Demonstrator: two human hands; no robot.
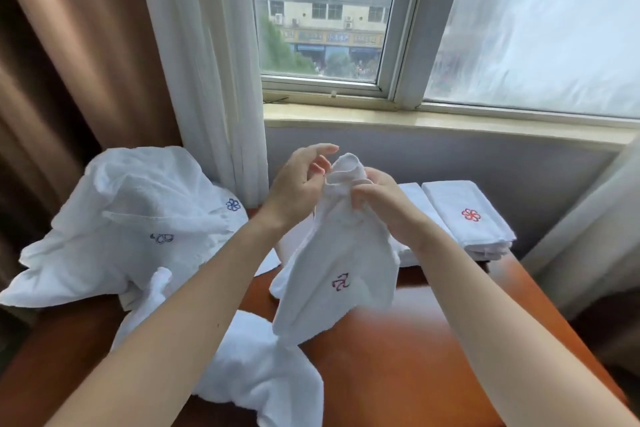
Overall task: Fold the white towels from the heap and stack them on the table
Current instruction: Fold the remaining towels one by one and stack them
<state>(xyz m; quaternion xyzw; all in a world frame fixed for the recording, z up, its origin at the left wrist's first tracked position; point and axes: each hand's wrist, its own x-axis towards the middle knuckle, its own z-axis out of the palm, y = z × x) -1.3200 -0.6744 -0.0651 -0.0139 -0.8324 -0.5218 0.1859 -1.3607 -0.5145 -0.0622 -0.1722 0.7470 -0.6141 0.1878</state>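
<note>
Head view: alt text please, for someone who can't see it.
Right hand grips a white towel raised over a wooden table, left hand open beside it. Unfolded heap lies left; folded stack sits right, below a window.

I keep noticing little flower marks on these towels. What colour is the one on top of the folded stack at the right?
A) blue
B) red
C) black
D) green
B: the flower mark on top of the folded stack is plainly red, while the marks on the heap at the left are blue.
</note>
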